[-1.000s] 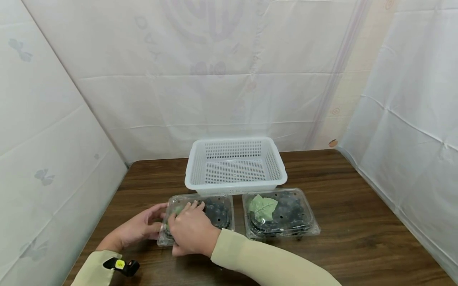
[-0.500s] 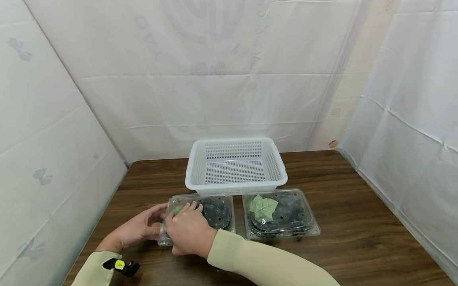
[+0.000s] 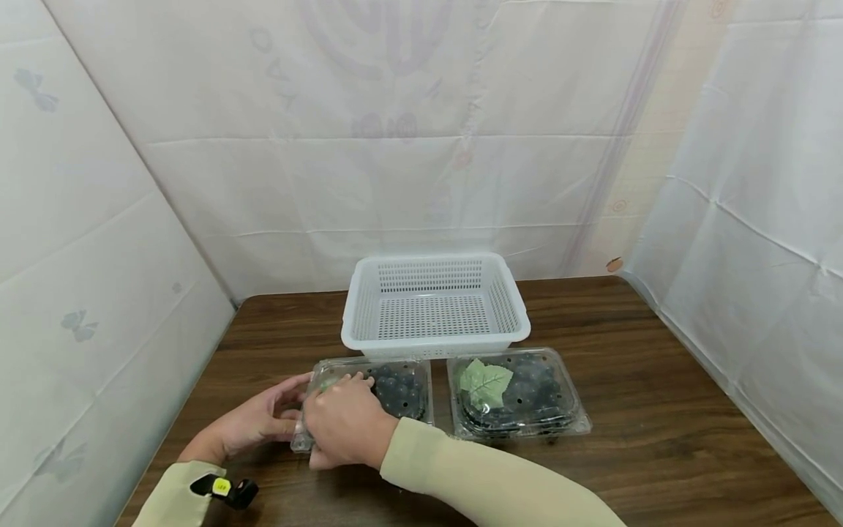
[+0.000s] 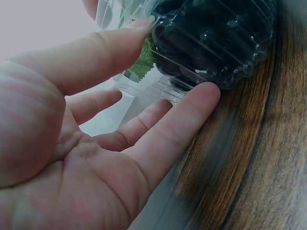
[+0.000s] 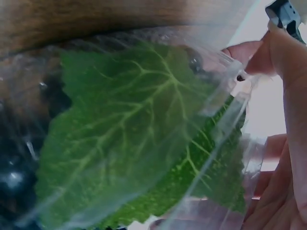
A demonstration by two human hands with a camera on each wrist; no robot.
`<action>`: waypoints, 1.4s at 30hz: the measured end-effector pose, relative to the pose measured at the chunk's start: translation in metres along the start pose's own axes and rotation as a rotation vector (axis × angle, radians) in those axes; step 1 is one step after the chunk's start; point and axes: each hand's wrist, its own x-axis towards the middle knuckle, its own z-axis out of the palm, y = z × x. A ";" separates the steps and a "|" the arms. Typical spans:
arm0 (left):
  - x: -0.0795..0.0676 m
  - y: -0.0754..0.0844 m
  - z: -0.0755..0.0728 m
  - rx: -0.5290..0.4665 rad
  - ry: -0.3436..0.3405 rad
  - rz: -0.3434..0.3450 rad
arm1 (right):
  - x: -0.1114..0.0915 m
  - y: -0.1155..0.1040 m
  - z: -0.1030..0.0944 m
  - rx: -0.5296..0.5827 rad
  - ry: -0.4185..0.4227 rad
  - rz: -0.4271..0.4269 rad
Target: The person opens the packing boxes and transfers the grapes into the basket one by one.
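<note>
A clear plastic clamshell box of dark grapes (image 3: 402,391) lies on the left part of the table. My left hand (image 3: 253,421) holds its left end; in the left wrist view the thumb (image 4: 105,55) lies at the plastic edge and the fingers (image 4: 177,129) reach below it. Over the lid's left half bends my right hand (image 3: 349,424), its fingers on the lid and its thumb at the front edge. That hand hides much of the box in the head view. Seen close in the right wrist view, a green leaf (image 5: 129,120) shows through the clear plastic.
A second grape clamshell box (image 3: 543,388), with a green leaf (image 3: 485,383), stands right of the first. Behind both is a white perforated basket (image 3: 435,344). White sheeting (image 3: 421,183) bounds the brown wooden table (image 3: 658,410) at the back and sides.
My right hand has shifted slightly left along the lid, and its fingers have drawn in from a wider spread. The left hand and both boxes stay in nearly the same place.
</note>
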 end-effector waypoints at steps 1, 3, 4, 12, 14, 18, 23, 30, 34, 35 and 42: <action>0.001 0.000 0.000 -0.004 -0.004 0.001 | 0.001 0.001 0.000 0.013 -0.001 -0.003; 0.002 -0.001 0.000 -0.012 -0.011 0.003 | 0.002 0.001 -0.001 0.026 -0.004 -0.006; 0.002 -0.001 -0.001 -0.014 -0.014 0.003 | 0.002 0.001 -0.001 0.026 -0.006 -0.008; -0.001 -0.003 -0.001 -0.009 -0.028 0.036 | 0.004 -0.001 -0.001 0.026 -0.035 -0.007; -0.001 -0.004 0.000 -0.008 -0.028 0.041 | 0.003 -0.001 -0.001 0.025 -0.046 -0.005; 0.001 -0.005 0.000 0.000 -0.028 0.031 | 0.003 -0.001 0.000 0.021 -0.061 -0.007; 0.001 -0.003 0.000 0.018 -0.015 0.011 | 0.003 -0.002 0.000 0.009 -0.061 -0.010; 0.000 -0.001 0.000 0.037 -0.016 0.012 | 0.005 -0.002 -0.001 0.018 -0.072 -0.012; -0.002 -0.001 0.000 0.044 -0.016 0.009 | 0.008 -0.002 -0.002 0.046 -0.118 -0.009; -0.002 -0.001 0.000 0.048 -0.015 0.010 | 0.009 -0.002 -0.003 0.050 -0.129 -0.007; -0.003 -0.003 -0.002 0.056 -0.042 0.044 | 0.014 0.015 -0.007 0.158 -0.045 0.020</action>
